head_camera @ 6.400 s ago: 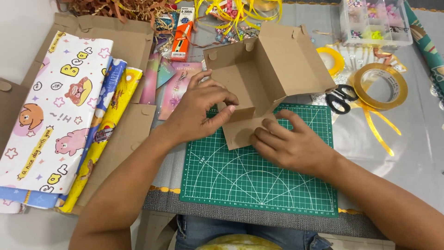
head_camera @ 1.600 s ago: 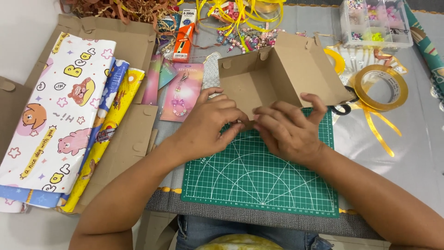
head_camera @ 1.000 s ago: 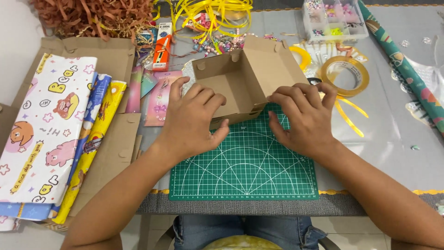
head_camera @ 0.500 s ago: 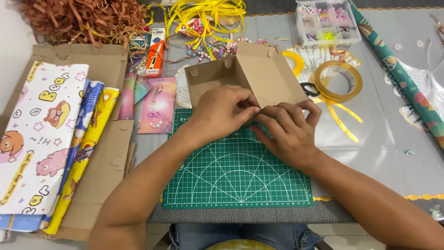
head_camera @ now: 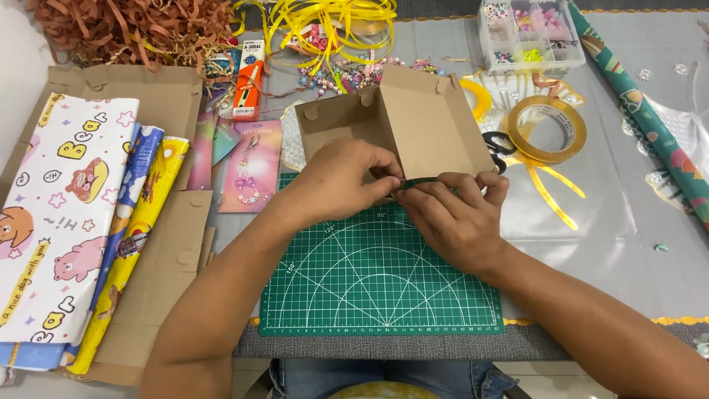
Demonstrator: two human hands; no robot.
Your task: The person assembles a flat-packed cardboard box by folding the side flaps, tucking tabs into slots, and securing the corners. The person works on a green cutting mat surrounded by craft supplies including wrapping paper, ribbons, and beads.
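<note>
1. Counter [head_camera: 635, 244]: crowded on all sides, so little free room around the work; a wide move of an elbow likely to push things off the edge.
2. Wrapping paper sheets [head_camera: 66, 222]: lying at the left, partly over the near edge of the counter; could slide down if brushed by the left forearm.
3. Green cutting mat [head_camera: 377, 284]: lying in front of the person, mostly bare; could shift under pressure, as nothing holds it.
4. Cardboard box [head_camera: 413, 118]: standing half folded at the far edge of the mat, one wall up, one flap leaning to the right; could spring open or crease wrongly if the grip loosens, since nothing seen fixes it.
5. Left hand [head_camera: 347, 177]: fingers curled, pinching the near edge of the box from above; slipping here would release the fold.
6. Right hand [head_camera: 454, 218]: fingers pressed together along the same edge, touching the left hand; too much force may tear the thin flap.
7. Tape roll [head_camera: 546, 133] and scissors [head_camera: 498, 144]: just right of the box, near the right wrist; easy to knock away.
</note>
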